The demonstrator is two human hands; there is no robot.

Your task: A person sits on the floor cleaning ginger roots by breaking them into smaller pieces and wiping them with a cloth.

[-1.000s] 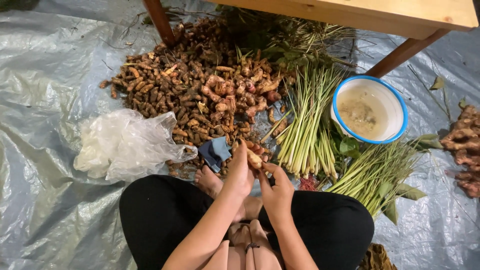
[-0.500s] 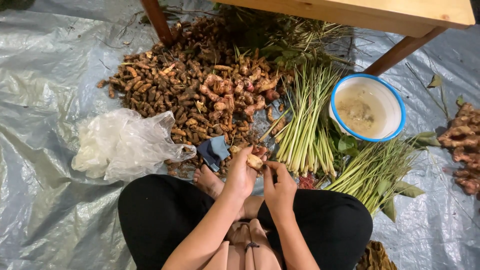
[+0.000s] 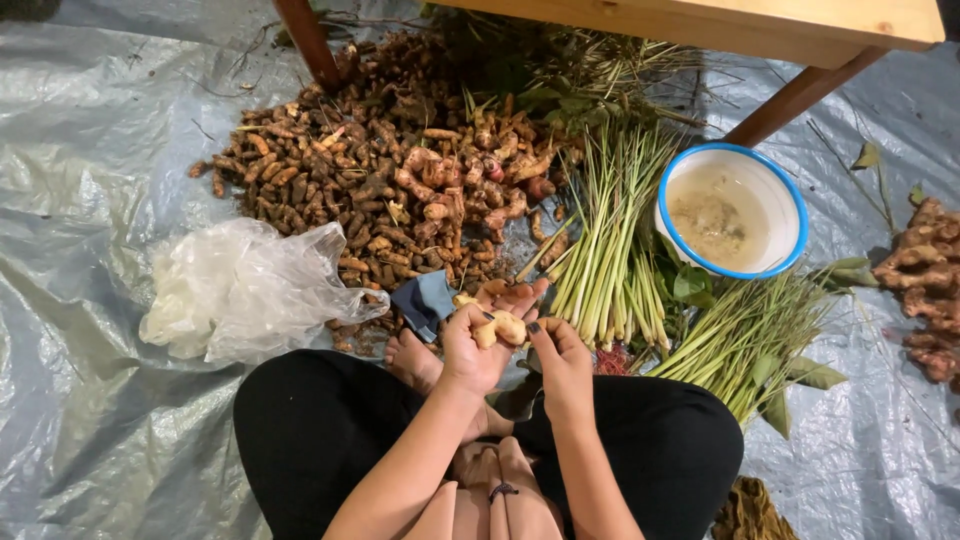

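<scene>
While the left hand (image 3: 478,340) clasps a pale root (image 3: 500,328) above the lap, the right hand (image 3: 560,350) touches its near end, fingers curled. Beyond the grip lies a root heap (image 3: 370,190); rightward, lemongrass stalks (image 3: 610,250) and a bowl (image 3: 790,200).

A crinkled grey plastic sheet (image 3: 90,180) covers the floor and everything sits right on it. Up the middle, a big heap of brown roots (image 3: 380,180). Just right of it, a bundle of lemongrass stalks (image 3: 610,240) lies fanned out, with a blue-rimmed white bowl (image 3: 790,200) beside it. At the left, a crumpled clear plastic bag (image 3: 250,290). At the far right edge, knobbly ginger pieces (image 3: 925,280). Wooden table legs (image 3: 305,40) stand on the sheet at the top.
</scene>
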